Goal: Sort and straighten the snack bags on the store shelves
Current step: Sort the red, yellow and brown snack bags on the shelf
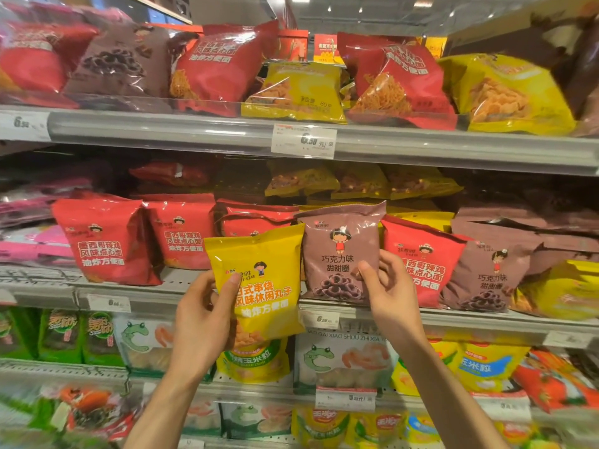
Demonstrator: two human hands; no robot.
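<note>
Holding the yellow bag [259, 280] clear of the middle shelf [453, 315] in my left hand [201, 322], I pinch the brown bag [340, 251] at three o'clock with my right hand [389, 293] to square it upright.

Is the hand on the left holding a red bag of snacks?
No, the left hand grips a yellow bag, held in front of the shelf, while the right hand holds a brown bag.
</note>
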